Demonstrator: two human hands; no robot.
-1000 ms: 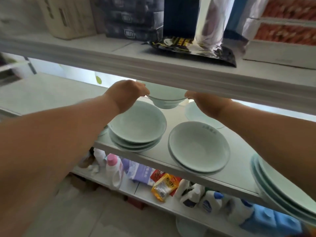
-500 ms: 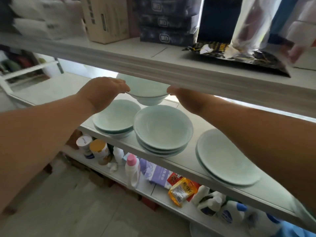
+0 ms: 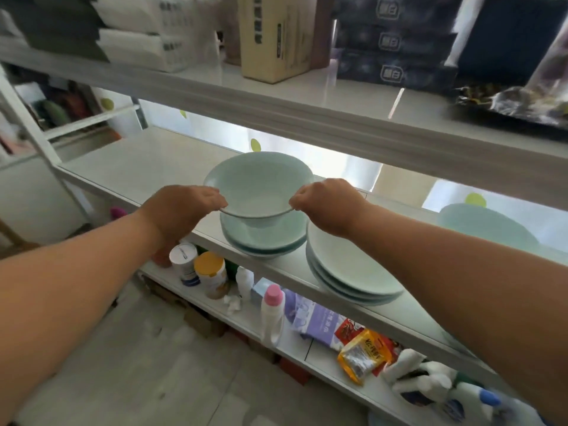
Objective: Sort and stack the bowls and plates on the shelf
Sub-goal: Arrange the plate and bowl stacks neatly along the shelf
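Bowl [image 3: 258, 182] held over the left stack [image 3: 264, 241] on the shelf [image 3: 138, 170], rim pinched by fingers of your left hand [image 3: 184, 207] and right hand [image 3: 329, 207]. Centre it, lower level, release both sides together.

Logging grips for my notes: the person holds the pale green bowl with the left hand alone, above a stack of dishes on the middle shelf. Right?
Not alone: the head view shows the left hand and the right hand both gripping the rim of the bowl, above the stack on the shelf.

bowl [image 3: 257, 182] above left stack [image 3: 264, 238] | plate stack [image 3: 347, 272] right
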